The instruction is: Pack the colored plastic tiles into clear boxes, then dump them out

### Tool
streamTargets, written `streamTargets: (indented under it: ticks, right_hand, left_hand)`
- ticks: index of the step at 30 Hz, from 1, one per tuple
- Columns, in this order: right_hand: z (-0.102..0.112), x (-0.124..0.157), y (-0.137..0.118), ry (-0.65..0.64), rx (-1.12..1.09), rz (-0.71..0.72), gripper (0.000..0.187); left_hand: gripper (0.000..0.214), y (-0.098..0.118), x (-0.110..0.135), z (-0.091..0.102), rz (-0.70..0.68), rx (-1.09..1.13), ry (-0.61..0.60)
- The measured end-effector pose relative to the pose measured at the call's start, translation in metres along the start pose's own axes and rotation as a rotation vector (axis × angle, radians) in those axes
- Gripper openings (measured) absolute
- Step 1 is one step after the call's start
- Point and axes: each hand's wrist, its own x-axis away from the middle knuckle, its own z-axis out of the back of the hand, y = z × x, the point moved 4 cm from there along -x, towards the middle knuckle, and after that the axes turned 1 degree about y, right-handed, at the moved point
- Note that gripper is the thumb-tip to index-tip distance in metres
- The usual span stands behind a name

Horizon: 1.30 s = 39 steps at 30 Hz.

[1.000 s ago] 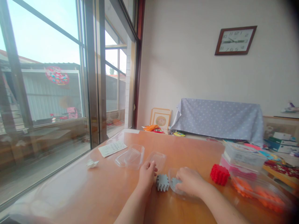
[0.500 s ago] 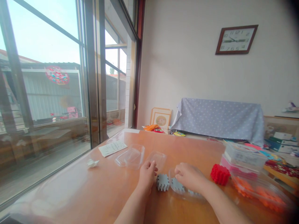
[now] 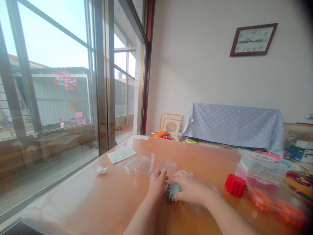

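Gry blk point(image 3: 172, 192) on tbl point(image 3: 117, 195) nr window point(image 3: 80, 81)

Left hand point(image 3: 157, 180) is kinda half-curled, right hand point(image 3: 191, 186) arches just beside it, thumb point(image 3: 180, 196) spread from the fingers point(image 3: 180, 175), both forearms point(image 3: 144, 210) bare.

Daylight pours through the tall window point(image 3: 58, 39) at the left of the frame, a corrugated shed point(image 3: 52, 102) visible outside. Across from me, a plain pale wall point(image 3: 190, 65) carries a brown-framed clock point(image 3: 253, 39) at upper right. Below it hangs a dotted blue-grey cloth point(image 3: 234, 127); a light-framed picture point(image 3: 171, 126) stands just left. The glossy brown surface point(image 3: 117, 195) spreads across the bottom.
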Motion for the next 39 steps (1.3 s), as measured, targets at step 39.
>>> streamTargets:
  ticks: [39]
  right_hand:
    - [0.02, 0.014, 0.009, 0.113, -0.081, -0.034, 0.039]
  left_hand:
    - [0.05, 0.004, 0.003, -0.001, 0.02, -0.002, -0.005]
